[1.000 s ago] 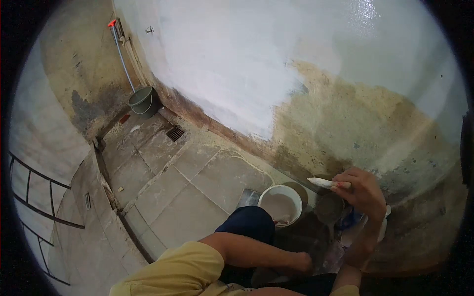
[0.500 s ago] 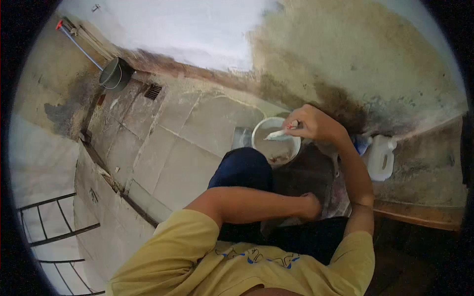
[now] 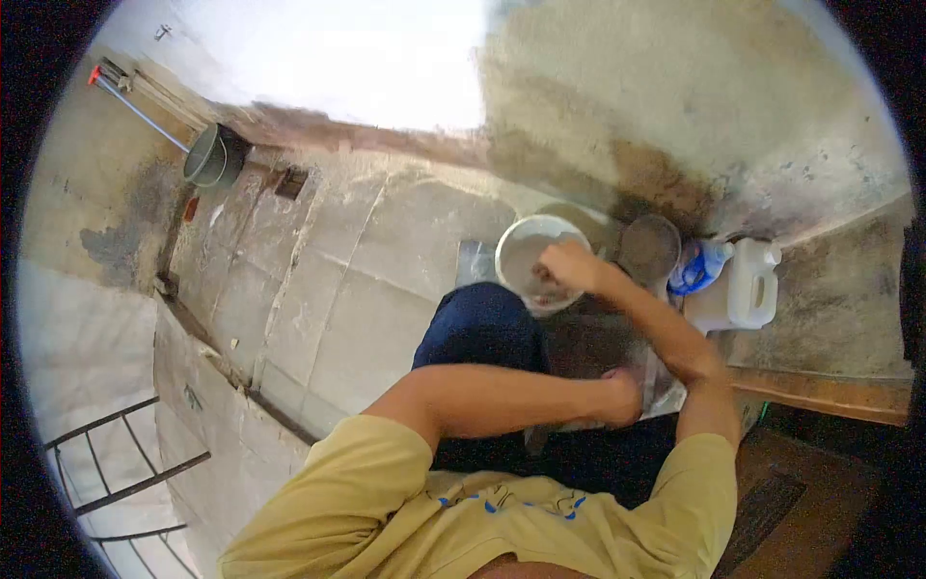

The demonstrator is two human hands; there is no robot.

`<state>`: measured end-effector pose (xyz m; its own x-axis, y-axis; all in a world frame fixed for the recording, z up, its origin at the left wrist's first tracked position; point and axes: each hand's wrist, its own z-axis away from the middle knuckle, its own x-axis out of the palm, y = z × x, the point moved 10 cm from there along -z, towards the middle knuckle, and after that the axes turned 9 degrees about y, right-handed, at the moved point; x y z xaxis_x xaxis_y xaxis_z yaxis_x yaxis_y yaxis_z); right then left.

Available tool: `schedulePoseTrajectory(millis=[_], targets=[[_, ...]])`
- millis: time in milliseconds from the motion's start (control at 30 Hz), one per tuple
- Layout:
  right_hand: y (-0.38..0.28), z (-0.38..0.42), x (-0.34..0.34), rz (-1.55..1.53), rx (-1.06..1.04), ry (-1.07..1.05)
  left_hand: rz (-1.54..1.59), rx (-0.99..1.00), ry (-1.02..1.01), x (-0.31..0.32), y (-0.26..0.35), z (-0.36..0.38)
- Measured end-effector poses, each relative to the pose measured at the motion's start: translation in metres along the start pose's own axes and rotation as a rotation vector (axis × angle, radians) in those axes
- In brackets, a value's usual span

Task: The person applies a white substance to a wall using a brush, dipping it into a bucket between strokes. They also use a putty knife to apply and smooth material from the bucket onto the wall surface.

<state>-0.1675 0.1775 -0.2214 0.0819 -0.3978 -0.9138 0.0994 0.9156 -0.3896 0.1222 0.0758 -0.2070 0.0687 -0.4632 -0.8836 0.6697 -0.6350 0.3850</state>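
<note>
A white bucket (image 3: 503, 253) with murky greyish content stands on the floor by my knee. My right hand (image 3: 569, 268) is closed and reaches over its rim into the opening, fingers pointing down. Whatever those fingers hold is hidden from view. My left hand (image 3: 622, 398) rests low near my right leg, at the end of my arm stretched across my body; its fingers are turned away and hidden. To the right of the bucket sits a round, dull container (image 3: 650, 248).
A white plastic jug (image 3: 752, 285) and a blue-and-white packet (image 3: 701, 267) stand by the stained wall on the right. At the far left corner are a dark bucket (image 3: 214, 157), a blue-handled stick (image 3: 145, 114) and a floor drain (image 3: 291, 183). A wooden edge (image 3: 820, 394) lies at right.
My right hand has moved down and left into the bucket. The small white object it held above the bucket no longer shows. The view has shifted slightly, revealing more beside the jug.
</note>
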Motion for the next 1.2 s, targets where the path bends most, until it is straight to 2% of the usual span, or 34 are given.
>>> schedulePoseTrajectory(millis=[33,67,100,133,200,233,267,300,333,400,533,600,633,767,833,967,1033,1067,1133,1200], targets=[[-0.002,0.001,-0.004,-0.027,0.029,0.029,-0.051,0.125,0.102,-0.015,0.006,0.01],[-0.005,0.002,-0.009,-0.039,0.056,0.07,-0.018,0.152,0.174,-0.036,0.009,0.026],[-0.006,0.003,-0.009,-0.201,0.054,0.074,0.019,0.153,0.411,0.035,-0.008,-0.012],[-0.009,0.003,-0.008,-0.079,0.038,0.041,-0.055,0.177,0.42,0.031,-0.001,-0.015],[-0.004,0.002,-0.006,-0.035,0.125,0.044,0.02,0.183,0.316,-0.003,-0.005,0.006],[-0.005,-0.001,-0.003,-0.099,0.056,0.044,-0.1,0.238,0.298,-0.042,0.009,0.034],[0.001,-0.005,0.003,-0.267,0.099,0.08,0.03,0.213,0.319,-0.085,0.018,0.06],[-0.006,-0.004,-0.007,-0.185,0.106,0.024,0.175,0.189,0.341,-0.116,0.02,0.074],[-0.013,0.003,-0.013,-0.109,0.121,-0.04,0.127,0.216,0.331,-0.104,0.017,0.064],[0.017,-0.01,0.025,-0.325,0.042,0.103,0.228,0.071,0.124,-0.041,-0.006,0.037],[0.003,-0.013,0.004,-0.185,0.023,0.173,0.186,0.128,0.169,-0.057,0.01,0.05],[-0.008,-0.009,0.012,-0.121,-0.024,0.032,0.173,0.142,0.18,-0.062,0.015,0.053],[-0.014,-0.007,0.004,-0.144,-0.106,0.134,0.166,0.144,0.178,-0.061,0.016,0.053],[0.003,-0.014,0.014,-0.235,-0.002,0.157,0.147,0.14,0.177,-0.063,0.017,0.056],[0.006,-0.014,0.028,-0.304,0.066,0.004,0.141,0.139,0.176,-0.063,0.018,0.057],[0.007,-0.006,0.024,-0.227,0.066,0.02,0.135,0.134,0.179,-0.063,0.02,0.059],[-0.001,-0.004,0.012,-0.11,-0.075,0.115,0.134,0.134,0.179,-0.063,0.021,0.06],[0.0,-0.003,0.011,-0.111,-0.079,0.119,0.135,0.137,0.179,-0.063,0.021,0.061],[0.02,-0.001,0.018,-0.162,0.162,0.018,0.136,0.143,0.181,-0.063,0.022,0.061],[0.01,0.007,-0.007,-0.147,0.096,0.07,0.139,0.146,0.18,-0.062,0.019,0.063]])
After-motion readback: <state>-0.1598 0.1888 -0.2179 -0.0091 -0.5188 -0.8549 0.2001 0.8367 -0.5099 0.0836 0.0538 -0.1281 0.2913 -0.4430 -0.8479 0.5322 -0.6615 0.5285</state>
